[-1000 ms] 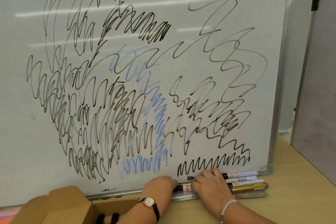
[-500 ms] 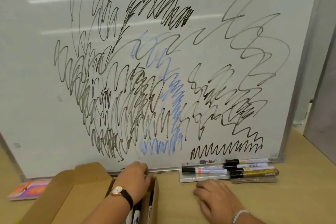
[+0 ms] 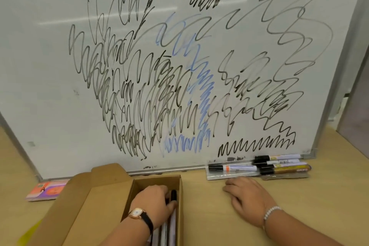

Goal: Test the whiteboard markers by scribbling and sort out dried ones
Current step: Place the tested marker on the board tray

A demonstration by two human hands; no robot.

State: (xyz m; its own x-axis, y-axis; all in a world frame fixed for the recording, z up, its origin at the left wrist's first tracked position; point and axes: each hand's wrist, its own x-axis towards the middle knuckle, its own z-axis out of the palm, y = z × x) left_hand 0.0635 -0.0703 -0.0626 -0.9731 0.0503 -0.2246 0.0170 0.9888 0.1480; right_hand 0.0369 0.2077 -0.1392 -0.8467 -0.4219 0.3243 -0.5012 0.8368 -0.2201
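While the left hand point(image 3: 153, 203) reaches into the open cardboard box point(image 3: 180, 189), its fingers point(image 3: 159, 190) curl over and appear to grip a black-capped marker point(image 3: 173, 195), one of several lying lengthwise inside. The pale barrels point(image 3: 172, 229) of the others show at the near end of the box, under the wrist. To the right, the right hand point(image 3: 247, 199) lies palm-down on the counter point(image 3: 199, 221), fingers relaxed and holding nothing.

Just beyond that hand, a clear tray point(image 3: 223, 177) sits against the foot of the whiteboard point(image 3: 50, 66). It carries four capped markers: an orange-banded marker point(image 3: 233, 168) on its left, and three more point(image 3: 283, 163) bunched side by side at its right end.

Black, grey and blue scribbles point(image 3: 159, 96) cover most of the board, some bold and some faint. That suggests testing is well advanced, with four markers already set apart and the box's contents yet to be tried. Whether the tray holds the good markers or the dried ones cannot be told. An orange-and-pink pad point(image 3: 48, 188) lies at the far left, beside the box's open flap.
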